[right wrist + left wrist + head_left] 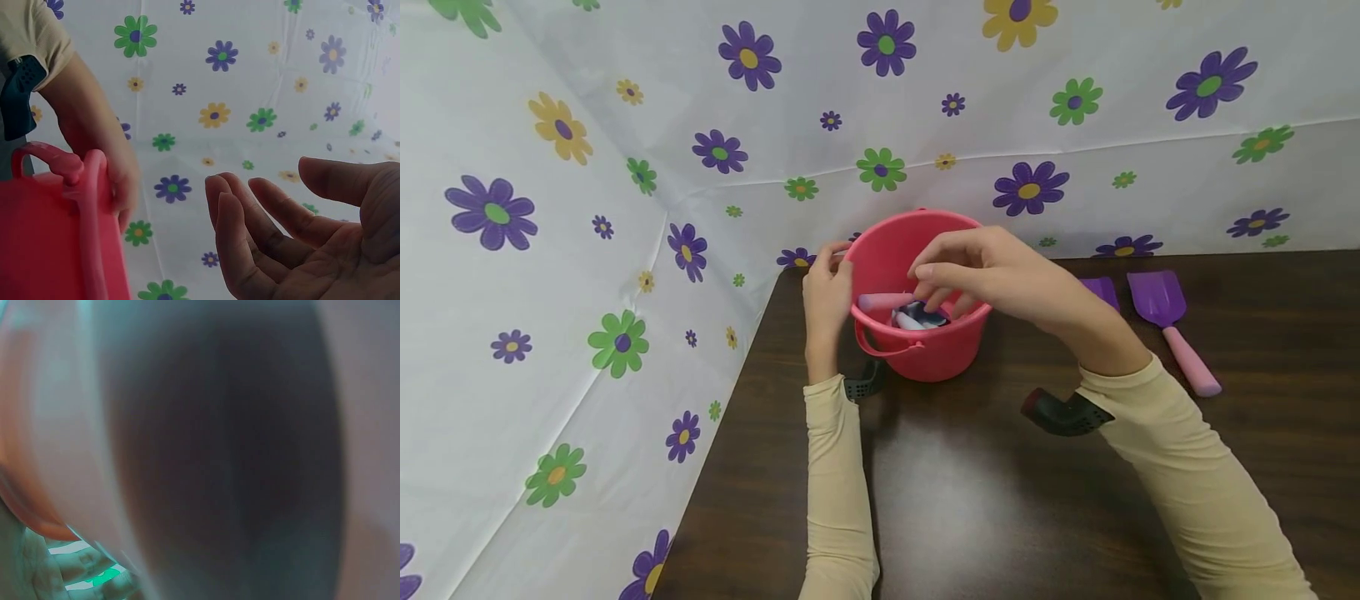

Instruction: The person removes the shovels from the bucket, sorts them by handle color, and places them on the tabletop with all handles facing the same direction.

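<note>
A pink bucket [940, 354] stands on the table near the wall, its handle hanging down at the front. My left hand [827, 300] grips the bucket's left rim. Over the bucket's opening is my right hand [1007, 275], its fingers loosely bent with nothing between them, as the right wrist view also shows. Inside lie a pink handle [880, 302] and, under the right fingertips, a dark shiny piece [931, 315] with a pale handle [910, 322]. The left wrist view is mostly blocked by the blurred, pale bucket side close to the lens.
Right of the bucket, a purple toy shovel [1159, 300] with a pink handle lies on the dark wooden table [955, 500]. Another purple blade [1102, 289] is partly hidden behind the right wrist. A white flowered covering [820, 158] hangs behind and along the left side.
</note>
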Demonstrator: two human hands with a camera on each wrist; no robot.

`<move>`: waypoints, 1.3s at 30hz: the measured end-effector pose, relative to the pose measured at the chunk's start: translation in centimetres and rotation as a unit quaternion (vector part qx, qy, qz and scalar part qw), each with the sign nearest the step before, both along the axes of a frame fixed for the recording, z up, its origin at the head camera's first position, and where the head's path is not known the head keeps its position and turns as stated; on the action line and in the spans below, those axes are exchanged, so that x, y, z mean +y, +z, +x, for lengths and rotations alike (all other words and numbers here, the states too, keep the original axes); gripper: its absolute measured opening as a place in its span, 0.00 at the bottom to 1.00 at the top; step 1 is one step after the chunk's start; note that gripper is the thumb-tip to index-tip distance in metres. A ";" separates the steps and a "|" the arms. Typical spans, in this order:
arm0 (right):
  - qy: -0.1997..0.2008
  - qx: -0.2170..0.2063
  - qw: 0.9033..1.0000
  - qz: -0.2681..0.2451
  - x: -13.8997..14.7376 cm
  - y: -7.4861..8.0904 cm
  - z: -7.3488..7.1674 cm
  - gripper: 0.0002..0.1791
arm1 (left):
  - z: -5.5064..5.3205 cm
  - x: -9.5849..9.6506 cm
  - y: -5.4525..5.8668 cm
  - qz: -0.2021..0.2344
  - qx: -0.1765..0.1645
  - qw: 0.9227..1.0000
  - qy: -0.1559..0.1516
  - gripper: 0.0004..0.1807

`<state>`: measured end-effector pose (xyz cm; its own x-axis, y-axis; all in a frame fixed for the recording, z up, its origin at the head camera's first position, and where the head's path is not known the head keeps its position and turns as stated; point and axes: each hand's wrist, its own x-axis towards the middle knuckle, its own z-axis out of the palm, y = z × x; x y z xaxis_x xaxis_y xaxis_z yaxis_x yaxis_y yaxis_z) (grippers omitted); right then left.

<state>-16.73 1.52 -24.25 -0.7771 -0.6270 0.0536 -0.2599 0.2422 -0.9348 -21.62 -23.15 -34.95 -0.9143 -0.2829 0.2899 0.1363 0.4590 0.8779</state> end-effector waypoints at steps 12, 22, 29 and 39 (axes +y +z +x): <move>0.036 -0.030 0.999 0.007 -3.1 -1.5 -2.4 0.18 | 0.0 0.0 0.1 -0.007 -0.010 1.000 0.000 0.20; 0.006 -0.034 0.999 0.012 -4.0 -2.9 -4.2 0.17 | 0.0 0.0 0.1 -0.012 -0.003 1.000 0.004 0.19; -0.041 -0.044 0.998 0.024 -4.8 -4.4 -5.6 0.18 | 0.0 0.0 0.0 -0.007 -0.007 1.000 0.007 0.19; -0.051 -0.048 0.996 0.054 -5.5 -5.9 -6.6 0.19 | -0.1 0.1 0.0 -0.001 -0.005 1.000 0.005 0.19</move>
